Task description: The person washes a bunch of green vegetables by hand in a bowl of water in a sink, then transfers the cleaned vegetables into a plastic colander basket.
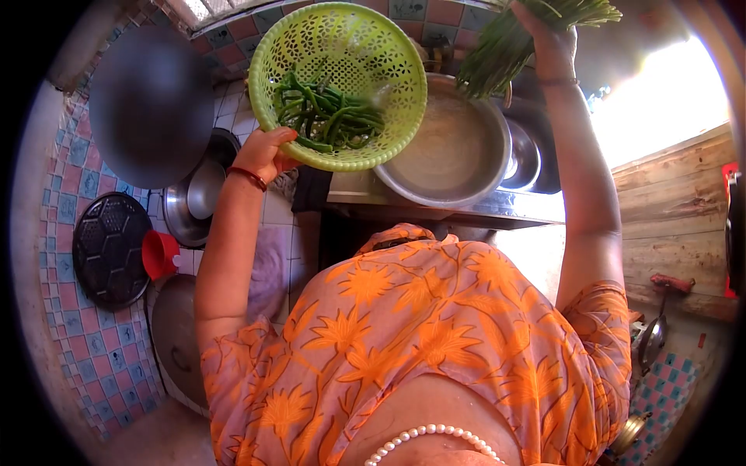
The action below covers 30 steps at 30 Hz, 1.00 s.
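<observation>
A light green perforated basket [400,85] is tilted up at the top centre, with green chillies [330,116] lying inside. My left hand [268,154] grips its lower left rim. At the upper right, my right hand [553,45] is closed around a bunch of long thin green stalks [497,54]. Between the two hands a wide metal basin [451,159] stands on the counter, holding cloudy water. The basket overlaps the basin's left part in view.
Right of the basin is a metal bowl [524,159]. On the left are metal vessels [186,206], a red cup [160,255], a black perforated disc [113,250] and a large round lid [179,334]. A dark blurred round shape [151,105] hangs at upper left.
</observation>
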Each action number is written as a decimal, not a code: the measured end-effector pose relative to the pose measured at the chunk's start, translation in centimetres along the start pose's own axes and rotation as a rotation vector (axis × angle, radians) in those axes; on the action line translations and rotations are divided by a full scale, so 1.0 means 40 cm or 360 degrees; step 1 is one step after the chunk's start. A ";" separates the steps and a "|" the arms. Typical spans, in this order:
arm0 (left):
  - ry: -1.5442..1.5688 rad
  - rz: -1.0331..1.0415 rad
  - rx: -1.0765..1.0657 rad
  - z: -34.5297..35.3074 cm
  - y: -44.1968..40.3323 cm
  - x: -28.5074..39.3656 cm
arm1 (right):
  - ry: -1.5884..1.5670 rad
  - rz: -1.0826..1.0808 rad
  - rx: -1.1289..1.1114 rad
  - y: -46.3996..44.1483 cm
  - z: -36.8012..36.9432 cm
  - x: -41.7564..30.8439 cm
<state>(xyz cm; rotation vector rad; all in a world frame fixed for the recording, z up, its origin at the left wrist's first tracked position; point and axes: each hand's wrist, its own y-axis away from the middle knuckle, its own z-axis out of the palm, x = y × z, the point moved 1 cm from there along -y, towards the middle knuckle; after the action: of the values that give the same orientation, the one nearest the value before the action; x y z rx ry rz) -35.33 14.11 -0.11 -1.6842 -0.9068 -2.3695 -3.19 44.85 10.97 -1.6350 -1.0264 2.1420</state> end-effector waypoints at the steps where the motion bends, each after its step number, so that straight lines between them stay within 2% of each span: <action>1: -0.0010 0.0004 -0.0008 0.001 0.000 0.000 | 0.0009 -0.0020 0.0014 0.002 0.001 -0.003; 7: -0.0022 0.0014 0.0003 -0.001 -0.001 0.001 | 0.0072 0.0087 0.0035 0.015 0.003 -0.019; 10: -0.0042 0.0011 0.0022 -0.001 0.000 0.005 | -0.0053 0.0128 0.0000 0.021 0.007 -0.042; 13: -0.0038 -0.0002 0.0006 -0.002 -0.001 0.007 | 0.0057 0.0036 -0.0027 0.011 -0.012 -0.041; 15: -0.0037 0.0007 0.0000 0.000 0.002 0.009 | 0.0135 0.0111 0.0067 0.042 -0.031 -0.048; 21: -0.0079 0.0023 0.0025 0.012 0.012 0.001 | 0.0355 0.0150 0.0277 0.193 -0.094 0.197; 26: -0.0063 0.0026 0.0033 0.024 0.018 0.018 | 0.0132 0.0350 0.0198 0.148 -0.049 0.078; 30: -0.0066 0.0023 -0.0050 0.035 0.031 0.031 | 0.0095 0.0174 0.0089 0.081 0.010 -0.016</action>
<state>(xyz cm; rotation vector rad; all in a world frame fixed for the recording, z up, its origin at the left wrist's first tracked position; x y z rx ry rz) -34.12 14.13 1.78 -1.7513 -0.8644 -2.3605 -2.69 42.02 9.33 -1.7551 -0.8709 2.1553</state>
